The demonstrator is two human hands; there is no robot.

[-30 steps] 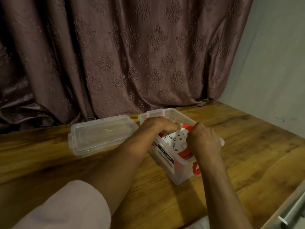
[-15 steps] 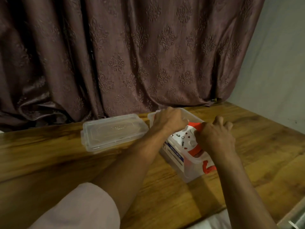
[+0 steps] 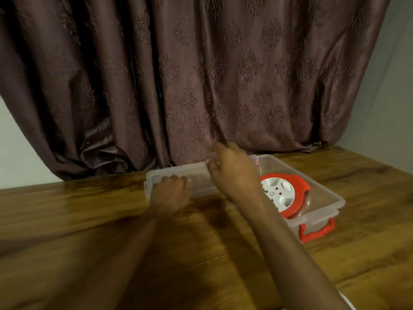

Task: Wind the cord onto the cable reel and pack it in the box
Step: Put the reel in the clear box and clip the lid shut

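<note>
Worktop (image 3: 201, 253): brown wood-grain boards are running across the view, meeting the curtain at the back.
Curtain (image 3: 201, 81): a mauve fabric with embossed damask motifs is hanging in heavy folds, bunching on the worktop at the left.
Wall (image 3: 393, 90): plain and pale, it is showing to the right of the curtain.
Box (image 3: 328, 193): clear plastic, rectangular, with a red latch (image 3: 317, 231) at its near end; it is sitting open on the worktop.
Reel (image 3: 283, 195): round, white-faced with a red rim, it is lying flat inside the box.
Lid (image 3: 178, 175): clear plastic, it is lying just left of the box.
Left hand (image 3: 172, 193): it is resting on the lid, fingers loosely bent; whether they are gripping, I cannot tell.
Right hand (image 3: 232, 173): blurred, it is hovering over the lid's right end with fingers apart.
</note>
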